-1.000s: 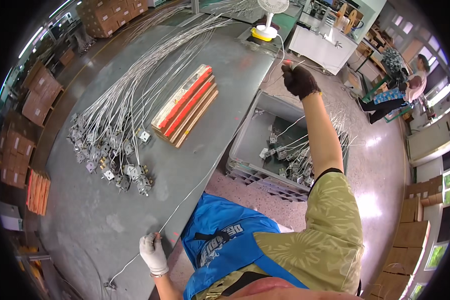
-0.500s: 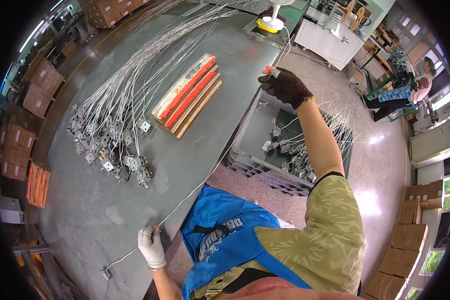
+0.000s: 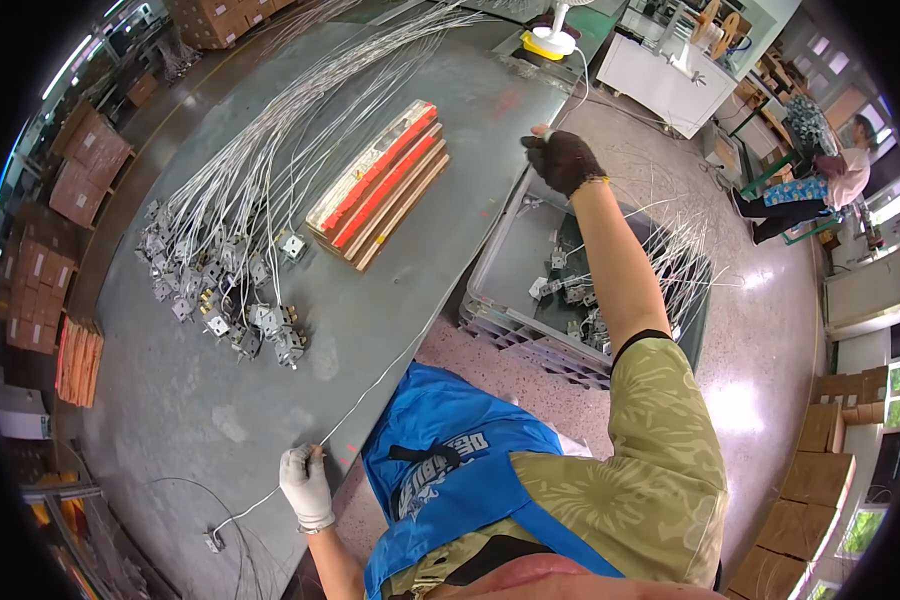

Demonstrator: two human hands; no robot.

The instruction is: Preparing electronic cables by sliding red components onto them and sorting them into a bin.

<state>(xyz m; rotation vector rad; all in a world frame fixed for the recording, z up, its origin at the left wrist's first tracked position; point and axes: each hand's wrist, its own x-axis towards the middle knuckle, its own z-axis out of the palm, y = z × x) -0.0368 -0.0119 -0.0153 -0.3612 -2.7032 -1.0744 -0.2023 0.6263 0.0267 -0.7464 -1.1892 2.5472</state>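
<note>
My left hand [image 3: 306,486], in a white glove with bare fingertips, pinches a thin white cable [image 3: 368,392] at the table's near edge. Past that hand, the cable ends in a small grey metal piece [image 3: 213,541] lying on the table. From there it runs up along the table edge toward my right hand [image 3: 567,163]. That hand, in a dark glove with bare fingertips, is closed at the far right edge of the table, arm stretched out; the cable's end seems to be in its fingers. Left of the cable lies a heap of small metal blocks [image 3: 235,270] with long white wires.
A stack of wooden strips with red edges [image 3: 375,190] stands on the grey table [image 3: 370,310]. Beside it, a grey crate [image 3: 515,325] holds more wired metal blocks under my right arm. A small white fan [image 3: 550,40] is at the far corner. A person [image 3: 810,190] sits at the right.
My right hand has shifted a little left, its fingers curled in more. My left hand stays nearly in place on the cable. Thin dark lines now show around the small metal piece.
</note>
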